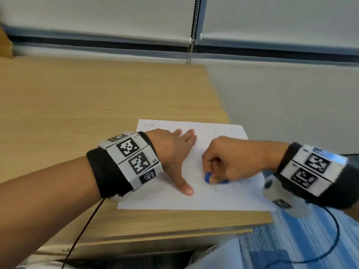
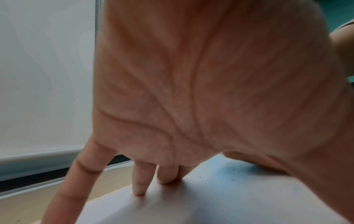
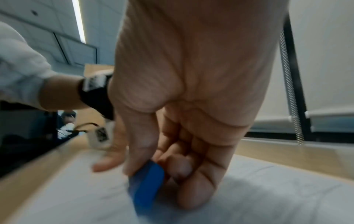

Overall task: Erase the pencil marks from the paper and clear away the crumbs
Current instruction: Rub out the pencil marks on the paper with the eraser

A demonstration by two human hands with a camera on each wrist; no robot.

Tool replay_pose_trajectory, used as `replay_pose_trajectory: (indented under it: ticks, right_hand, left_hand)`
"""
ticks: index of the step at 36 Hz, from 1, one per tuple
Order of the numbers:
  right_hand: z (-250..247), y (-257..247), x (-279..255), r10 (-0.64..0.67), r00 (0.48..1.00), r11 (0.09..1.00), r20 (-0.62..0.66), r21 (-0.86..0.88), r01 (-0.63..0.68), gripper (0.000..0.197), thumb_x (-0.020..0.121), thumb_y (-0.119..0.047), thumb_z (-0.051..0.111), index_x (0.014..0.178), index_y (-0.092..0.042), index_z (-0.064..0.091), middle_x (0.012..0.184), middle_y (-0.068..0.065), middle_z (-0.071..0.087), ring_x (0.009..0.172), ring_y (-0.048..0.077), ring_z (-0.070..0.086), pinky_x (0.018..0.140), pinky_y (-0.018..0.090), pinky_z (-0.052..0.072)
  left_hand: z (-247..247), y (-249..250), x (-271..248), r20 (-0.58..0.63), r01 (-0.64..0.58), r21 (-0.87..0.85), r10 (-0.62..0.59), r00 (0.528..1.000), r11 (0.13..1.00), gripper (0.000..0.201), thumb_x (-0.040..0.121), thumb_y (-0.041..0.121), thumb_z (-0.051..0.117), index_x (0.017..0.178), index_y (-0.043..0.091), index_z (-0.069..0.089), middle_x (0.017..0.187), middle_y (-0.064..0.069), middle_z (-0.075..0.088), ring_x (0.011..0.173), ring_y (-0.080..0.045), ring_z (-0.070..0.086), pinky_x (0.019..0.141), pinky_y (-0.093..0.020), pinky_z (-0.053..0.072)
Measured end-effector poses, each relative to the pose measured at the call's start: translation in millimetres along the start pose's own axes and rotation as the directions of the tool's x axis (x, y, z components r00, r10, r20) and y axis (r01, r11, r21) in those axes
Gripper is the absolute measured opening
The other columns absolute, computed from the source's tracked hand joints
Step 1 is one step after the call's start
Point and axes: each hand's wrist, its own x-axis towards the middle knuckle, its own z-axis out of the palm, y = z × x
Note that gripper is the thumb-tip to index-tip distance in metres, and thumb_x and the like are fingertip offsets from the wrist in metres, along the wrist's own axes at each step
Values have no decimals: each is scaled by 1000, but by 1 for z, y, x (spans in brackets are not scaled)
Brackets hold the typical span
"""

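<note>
Right hand (image 1: pixel 225 162) pinches the blue eraser (image 1: pixel 208 178) on the paper (image 1: pixel 223 197) — faint marks at its 6 o'clock — left hand (image 1: pixel 171 154), fingers straight, pins the sheet at 9 o'clock.

Head view high above the paper (image 1: pixel 223 195); both wrist views close, palm-side, sharing it.

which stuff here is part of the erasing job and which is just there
In the job:
- white sheet of paper
- blue rubber eraser, gripped by right hand
- left hand, flat on the paper
- dark eraser crumbs

Just there:
- light wooden desk
- white roller blind
- beaded metal blind chain
</note>
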Motion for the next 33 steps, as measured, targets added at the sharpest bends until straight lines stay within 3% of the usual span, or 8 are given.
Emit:
replay_pose_trajectory:
  ticks: [2, 7, 13, 18, 24, 29, 33]
  right_hand:
    - [2, -3, -4, -42, 997, 998, 70, 41, 39, 17, 79, -19, 75, 69, -24, 62, 58, -10, 58, 53, 2, 52, 55, 13, 43]
    - [-9, 12, 5, 16, 997, 998, -78, 60, -11, 9, 77, -21, 77, 82, -14, 72, 62, -10, 61, 53, -1, 52, 55, 11, 42]
    - [-2, -2, -4, -59, 991, 994, 120, 100, 47, 7, 78, -17, 77, 81, -12, 72, 58, -12, 61, 53, -1, 55, 56, 11, 43]
    - [-12, 10, 6, 8, 997, 997, -71, 72, -2, 8, 78, -19, 77, 82, -15, 71, 60, -12, 61, 53, -4, 54, 55, 9, 43]
    - [2, -3, -2, -80, 984, 990, 157, 125, 60, 8, 78, -17, 77, 77, -19, 69, 55, -18, 60, 54, -2, 55, 57, 11, 45]
    - [-22, 18, 28, 0, 1000, 998, -31, 60, 2, 13, 78, -22, 77, 85, -12, 73, 69, -4, 70, 57, 1, 58, 61, 17, 49]
    - [-41, 42, 50, 75, 959, 997, -275, -8, -80, 11, 79, -21, 74, 80, -10, 71, 68, -3, 68, 52, -2, 53, 58, 19, 44]
  left_hand:
    - [0, 0, 0, -5, -2, 3, 2, 1000, 1000, 143, 60, 81, 64, 151, 11, -21, 158, 5, -28, 149, -19, -8, 112, -46, 28]
    - [-1, 1, -1, -8, 12, 13, -12, 1000, 1000, 143, 61, 82, 63, 151, 11, -21, 158, 4, -28, 149, -19, -6, 114, -48, 29]
    - [-1, 2, 0, 3, 22, 17, -22, 1000, 1000, 143, 60, 82, 63, 151, 11, -22, 158, 4, -28, 149, -20, -7, 114, -48, 27]
    - [0, 0, 1, -4, 21, 16, -21, 1000, 1000, 145, 58, 84, 63, 151, 12, -21, 158, 5, -28, 150, -20, -5, 113, -48, 30]
    - [0, 3, -2, 12, 19, -18, -19, 1000, 1000, 142, 62, 77, 68, 150, 16, -26, 155, -2, -36, 150, -19, -3, 113, -41, 26]
    - [-1, 1, -2, 7, 10, -16, -10, 1000, 1000, 144, 58, 80, 67, 150, 18, -24, 157, -2, -30, 149, -18, -6, 117, -47, 15]
    - [-3, 2, -2, 11, 34, 35, -34, 999, 999, 147, 58, 83, 64, 150, 8, -23, 158, -3, -28, 149, -18, -6, 117, -47, 13]
